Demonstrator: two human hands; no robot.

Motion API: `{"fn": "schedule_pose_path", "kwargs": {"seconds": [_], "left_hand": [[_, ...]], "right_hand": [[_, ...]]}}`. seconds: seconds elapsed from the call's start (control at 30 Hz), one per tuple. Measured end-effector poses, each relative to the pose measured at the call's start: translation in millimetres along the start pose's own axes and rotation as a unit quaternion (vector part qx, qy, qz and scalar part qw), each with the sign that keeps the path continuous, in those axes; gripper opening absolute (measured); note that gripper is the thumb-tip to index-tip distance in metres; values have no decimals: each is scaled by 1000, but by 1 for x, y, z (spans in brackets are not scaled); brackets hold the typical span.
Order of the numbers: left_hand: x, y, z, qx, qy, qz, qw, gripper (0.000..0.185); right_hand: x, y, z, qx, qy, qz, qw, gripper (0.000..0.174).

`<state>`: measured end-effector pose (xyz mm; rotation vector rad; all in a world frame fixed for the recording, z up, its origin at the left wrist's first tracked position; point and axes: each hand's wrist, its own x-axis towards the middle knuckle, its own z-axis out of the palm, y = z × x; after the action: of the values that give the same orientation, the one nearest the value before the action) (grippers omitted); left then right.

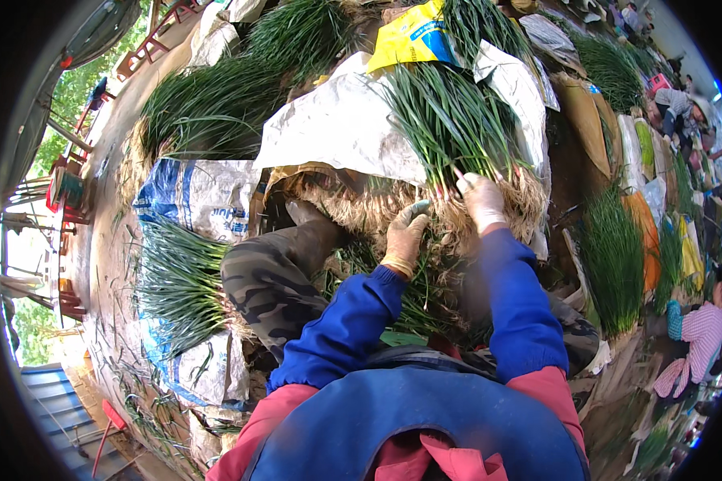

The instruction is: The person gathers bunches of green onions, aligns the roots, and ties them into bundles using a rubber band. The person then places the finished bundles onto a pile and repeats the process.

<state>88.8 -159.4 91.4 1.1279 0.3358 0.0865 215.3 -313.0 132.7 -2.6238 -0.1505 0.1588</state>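
Observation:
In front of me lies a bundle of green scallions (457, 120), their pale, purplish bases and stringy roots turned towards me. My right hand (480, 195), in a light glove, is at the bases with thumb and fingers closed around a stalk. To its left is my gloved left hand (406, 234), its fingertips close to the roots; whether anything is between them is hidden. A white woven sack (343, 120) lies under the bundle and covers part of another row of scallions, whose roots (361, 207) show below its edge. Loose green leaves (424, 306) litter the ground between my legs.
More scallions lie on a blue-and-white sack (195, 192) at left, with a smaller bunch (183, 282) nearer. A yellow-and-blue bag (412, 36) lies beyond. Scallion heaps (610, 264) and sacks line the right, where people (692, 343) sit. A red-handled tool (113, 415) is at lower left.

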Motion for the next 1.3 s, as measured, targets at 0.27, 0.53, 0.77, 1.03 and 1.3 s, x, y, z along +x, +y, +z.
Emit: {"fn": "schedule_pose_path", "kwargs": {"seconds": [0.27,0.53,0.77,1.03,1.3], "left_hand": [[-20,24,-3,-104,-92,-97,986,28],[-25,17,8,-106,-117,-169,973,36],[-33,11,16,-179,-86,-172,965,14],[-46,8,23,-165,-30,-191,967,8],[-36,-12,13,-359,-125,-158,911,19]], "right_hand": [[-76,7,-52,584,-70,108,802,29],[-157,-15,40,450,-54,8,891,22],[-121,38,11,529,-113,111,834,42],[-117,-28,36,561,2,130,818,15],[-116,-6,42,766,39,159,621,23]]}}
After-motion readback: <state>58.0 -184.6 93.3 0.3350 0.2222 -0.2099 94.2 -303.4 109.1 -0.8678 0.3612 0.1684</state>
